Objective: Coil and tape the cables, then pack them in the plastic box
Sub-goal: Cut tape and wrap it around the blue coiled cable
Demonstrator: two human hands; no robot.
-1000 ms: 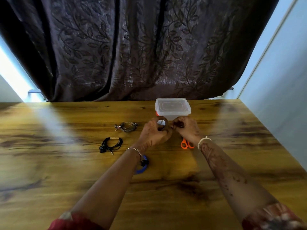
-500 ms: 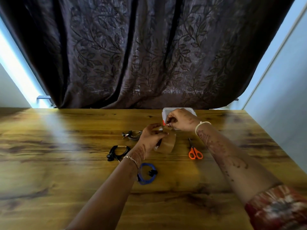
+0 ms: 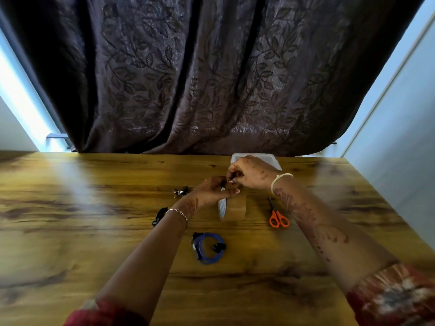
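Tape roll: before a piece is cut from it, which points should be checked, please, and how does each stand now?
1. Left hand has its grip on the tape roll: ok.
2. Right hand pinches at the roll's top; tape end lifted: cannot tell.
3. Scissors lie free, right of the roll: ok.
4. Blue cable coiled, on the table: ok.
5. Plastic box open: cannot tell, the right hand hides most of it.
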